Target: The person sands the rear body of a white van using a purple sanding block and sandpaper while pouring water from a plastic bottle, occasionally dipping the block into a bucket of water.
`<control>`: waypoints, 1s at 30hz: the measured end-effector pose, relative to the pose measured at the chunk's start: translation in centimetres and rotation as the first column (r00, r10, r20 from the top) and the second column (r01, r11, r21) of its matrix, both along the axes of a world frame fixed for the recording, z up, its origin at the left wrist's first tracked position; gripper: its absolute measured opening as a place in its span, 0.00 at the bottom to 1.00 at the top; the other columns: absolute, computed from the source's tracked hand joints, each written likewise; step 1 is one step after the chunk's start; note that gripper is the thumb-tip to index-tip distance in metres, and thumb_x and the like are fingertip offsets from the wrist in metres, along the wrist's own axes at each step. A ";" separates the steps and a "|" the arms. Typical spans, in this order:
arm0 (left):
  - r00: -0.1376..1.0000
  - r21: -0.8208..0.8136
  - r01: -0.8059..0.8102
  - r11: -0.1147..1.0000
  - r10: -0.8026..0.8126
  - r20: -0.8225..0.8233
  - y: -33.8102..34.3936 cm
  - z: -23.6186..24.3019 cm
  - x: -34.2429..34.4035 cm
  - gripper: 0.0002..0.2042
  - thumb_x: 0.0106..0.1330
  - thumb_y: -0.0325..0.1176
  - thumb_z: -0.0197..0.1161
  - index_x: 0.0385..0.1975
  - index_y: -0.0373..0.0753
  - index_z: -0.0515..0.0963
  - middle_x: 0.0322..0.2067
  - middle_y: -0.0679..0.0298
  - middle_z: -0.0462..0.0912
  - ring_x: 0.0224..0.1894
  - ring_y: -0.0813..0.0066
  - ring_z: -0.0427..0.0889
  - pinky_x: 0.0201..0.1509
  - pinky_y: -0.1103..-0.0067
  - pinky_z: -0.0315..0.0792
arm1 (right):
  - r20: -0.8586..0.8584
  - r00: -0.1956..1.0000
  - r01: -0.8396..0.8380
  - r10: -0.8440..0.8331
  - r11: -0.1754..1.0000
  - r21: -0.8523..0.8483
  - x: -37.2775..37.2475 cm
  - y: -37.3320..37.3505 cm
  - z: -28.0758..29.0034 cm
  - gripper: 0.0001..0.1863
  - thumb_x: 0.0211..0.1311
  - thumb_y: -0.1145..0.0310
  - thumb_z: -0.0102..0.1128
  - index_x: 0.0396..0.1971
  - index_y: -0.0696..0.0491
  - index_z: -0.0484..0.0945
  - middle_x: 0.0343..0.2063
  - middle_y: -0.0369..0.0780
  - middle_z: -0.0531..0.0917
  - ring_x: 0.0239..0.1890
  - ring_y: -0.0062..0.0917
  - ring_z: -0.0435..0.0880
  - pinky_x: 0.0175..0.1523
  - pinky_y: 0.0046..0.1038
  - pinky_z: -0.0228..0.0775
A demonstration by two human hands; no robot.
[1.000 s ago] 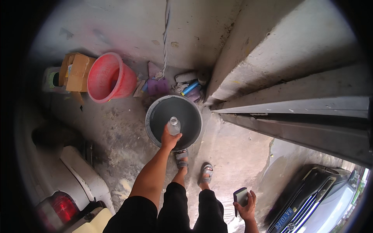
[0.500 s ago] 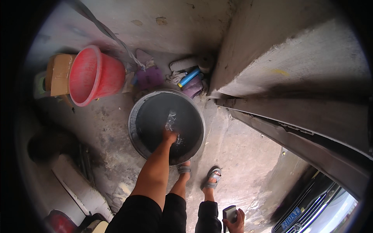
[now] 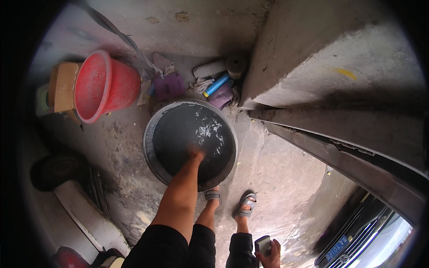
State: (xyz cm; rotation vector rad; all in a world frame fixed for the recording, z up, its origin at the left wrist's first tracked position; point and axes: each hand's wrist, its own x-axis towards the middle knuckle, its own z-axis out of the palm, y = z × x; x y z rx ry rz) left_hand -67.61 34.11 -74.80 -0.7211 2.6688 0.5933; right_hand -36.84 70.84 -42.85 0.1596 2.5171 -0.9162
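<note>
A large round tub (image 3: 149, 154) of dark grey water stands on the floor before me, its surface rippling with bright glints. My bare left forearm reaches down into it. My left hand (image 3: 195, 154) is under the water past the wrist, so its fingers and anything in them are hidden. At the lower edge, my right hand (image 3: 271, 258) is closed round a small rectangular block (image 3: 263, 244) with dark sides and a pale grey face. It holds the block beside my right leg, apart from the tub.
A red plastic bucket (image 3: 120, 87) lies tipped beside a cardboard box (image 3: 67, 87) at the left. A blue tube (image 3: 216, 85) and purple pieces (image 3: 169, 85) lie by the far wall. A concrete pillar (image 3: 290, 67) rises at right. A car's front (image 3: 357, 236) shows lower right.
My left hand has sunk a little deeper into the water. Ripples have spread to the far right of the tub. My right hand keeps its hold on the block.
</note>
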 end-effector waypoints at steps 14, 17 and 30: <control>0.857 0.140 -0.242 0.960 0.144 0.495 -3.6 -8.6 0.7 0.27 0.66 0.50 0.55 0.61 0.44 0.70 0.61 0.61 0.73 0.64 0.64 0.69 0.65 0.70 0.65 | 0.119 0.991 0.073 -0.066 0.996 -0.056 -1.8 -1.1 0.6 0.46 0.45 0.54 0.78 0.59 0.58 0.60 0.52 0.60 0.68 0.53 0.58 0.68 0.53 0.52 0.68; 0.896 0.224 -0.079 0.971 -0.029 0.443 -2.2 -7.9 0.0 0.29 0.67 0.51 0.52 0.64 0.42 0.67 0.64 0.61 0.69 0.66 0.60 0.67 0.67 0.68 0.62 | -0.067 0.976 -0.204 0.207 0.977 0.057 -2.0 -1.1 0.5 0.45 0.46 0.55 0.77 0.59 0.59 0.60 0.51 0.57 0.70 0.53 0.57 0.68 0.53 0.52 0.69; 0.933 0.108 0.038 0.993 -0.074 0.353 -1.9 -4.0 -0.5 0.32 0.56 0.37 0.68 0.62 0.39 0.67 0.56 0.58 0.75 0.58 0.63 0.74 0.62 0.71 0.68 | -0.262 0.877 -0.376 0.403 0.915 0.148 -3.3 -1.9 0.8 0.46 0.48 0.56 0.76 0.59 0.63 0.59 0.51 0.56 0.70 0.53 0.58 0.68 0.53 0.52 0.69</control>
